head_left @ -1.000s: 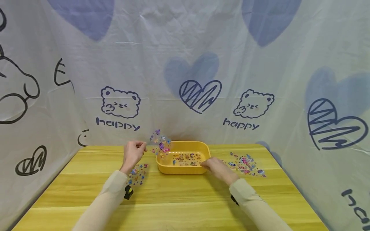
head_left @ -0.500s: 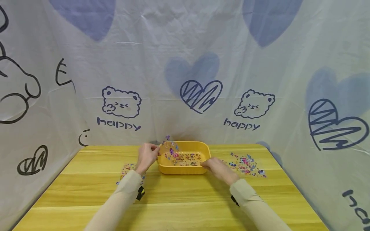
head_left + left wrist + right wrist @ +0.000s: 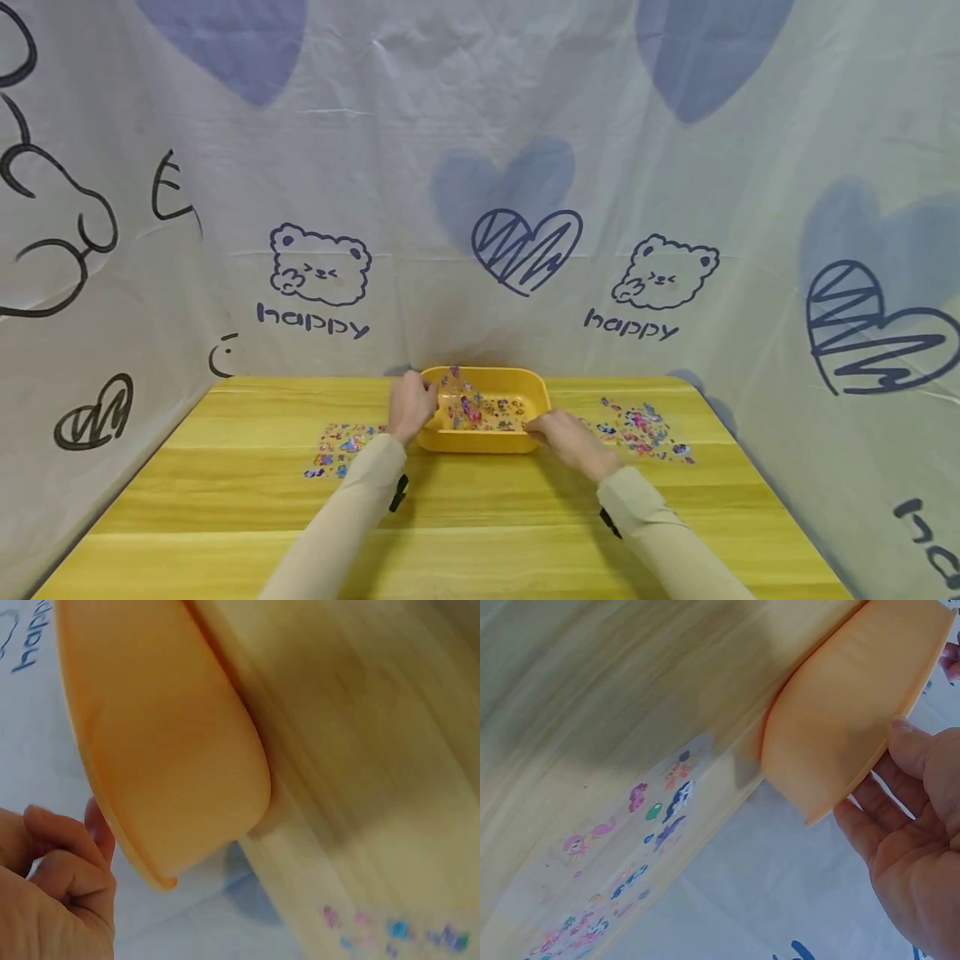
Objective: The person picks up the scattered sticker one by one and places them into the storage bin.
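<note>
A yellow plastic bin (image 3: 480, 442) stands at the back of the table, with colourful stickers lying on its floor. My left hand (image 3: 412, 407) is at the bin's left end, its fingers curled in the left wrist view. From it a clear sticker sheet (image 3: 467, 407), printed with small coloured figures, reaches into the bin; the fingertips' hold on the sheet is hidden. At the opposite end my right hand (image 3: 567, 442) grips the bin's rim, with the thumb (image 3: 901, 726) on the outer wall and the fingers over the edge.
On the wooden table (image 3: 480, 542), one clear sticker sheet (image 3: 341, 448) lies left of the bin and another batch of stickers (image 3: 647, 430) lies to its right. A white printed cloth (image 3: 420, 283) hangs directly behind the bin and along both sides.
My left hand has moved right and brought the sticker sheet from beside the bin down into it. The sheet on the left of the table shows more now. My right hand keeps its place.
</note>
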Motion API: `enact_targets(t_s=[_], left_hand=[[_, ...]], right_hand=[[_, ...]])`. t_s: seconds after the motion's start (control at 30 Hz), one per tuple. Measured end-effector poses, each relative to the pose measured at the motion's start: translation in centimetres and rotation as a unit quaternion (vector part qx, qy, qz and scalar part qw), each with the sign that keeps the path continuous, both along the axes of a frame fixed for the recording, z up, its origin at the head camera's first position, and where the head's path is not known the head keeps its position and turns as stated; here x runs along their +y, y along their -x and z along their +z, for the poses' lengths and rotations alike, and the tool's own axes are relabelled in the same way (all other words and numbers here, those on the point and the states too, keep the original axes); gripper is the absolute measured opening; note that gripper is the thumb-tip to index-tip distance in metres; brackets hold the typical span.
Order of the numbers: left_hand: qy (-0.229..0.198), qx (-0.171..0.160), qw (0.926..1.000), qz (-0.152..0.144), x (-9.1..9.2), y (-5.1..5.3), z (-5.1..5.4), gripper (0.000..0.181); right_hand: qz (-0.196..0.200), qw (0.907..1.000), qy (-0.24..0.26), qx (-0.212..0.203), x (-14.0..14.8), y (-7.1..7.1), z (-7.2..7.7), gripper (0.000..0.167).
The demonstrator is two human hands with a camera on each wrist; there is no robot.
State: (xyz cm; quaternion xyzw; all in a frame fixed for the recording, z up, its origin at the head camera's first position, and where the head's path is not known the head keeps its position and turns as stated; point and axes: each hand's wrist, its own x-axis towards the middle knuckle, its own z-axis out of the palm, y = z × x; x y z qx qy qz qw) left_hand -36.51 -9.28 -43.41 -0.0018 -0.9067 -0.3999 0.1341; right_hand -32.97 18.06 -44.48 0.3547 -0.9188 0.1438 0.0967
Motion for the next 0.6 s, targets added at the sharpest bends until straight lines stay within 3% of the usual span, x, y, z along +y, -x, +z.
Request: enact_targets(t_s=[0.13, 0.3, 0.4, 0.6], left_hand=[[0.098, -0.011, 0.9951, -0.005, 0.3, -0.1, 0.3, 0.048], [0.193, -0.056, 0.9793, -0.022, 0.3, -0.5, 1.0, 0.045], [0.219, -0.071, 0.9729, -0.023, 0.6, -0.6, 1.1, 0.038], [0.248, -0.05, 0.9674, -0.008, 1.8, -0.7, 0.3, 0.025]], right_hand=[[-0.005, 1.0, 0.005, 0.002, 0.0, -0.2, 0.2, 0.015], [0.018, 0.9995, 0.018, 0.021, 0.1, -0.4, 0.5, 0.013], [0.021, 0.9994, 0.021, 0.019, 0.1, -0.5, 0.6, 0.013], [-0.003, 1.0, 0.008, -0.003, 0.0, -0.4, 0.4, 0.015]])
